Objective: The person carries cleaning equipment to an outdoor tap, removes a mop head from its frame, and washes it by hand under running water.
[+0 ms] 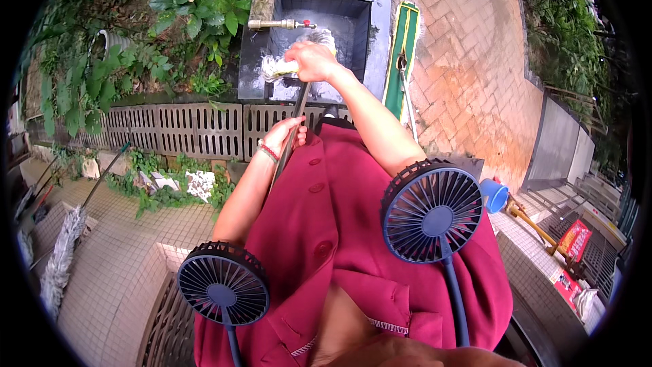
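My right hand (313,61) is closed on the head of a string mop (277,69), whose white strands spread to both sides over the near edge of a dark tiled basin (379,35). Its metal pole (301,99) slants down from the mop head towards my body. Around that pole, lower down, my left hand (285,135) is wrapped, with a red bead bracelet at the wrist. A tap with a red handle (307,24) juts over the basin from the left, just beyond my right hand. The underside of the mop head is hidden by my fingers.
A green flat mop (395,74) lies on the brick paving right of the basin. Slotted drain covers (191,125) run along the basin's near side. Leafy plants (204,15) grow at the left. Farther right stands a blue bucket (495,196). A grey fluffy mop (63,255) is at far left.
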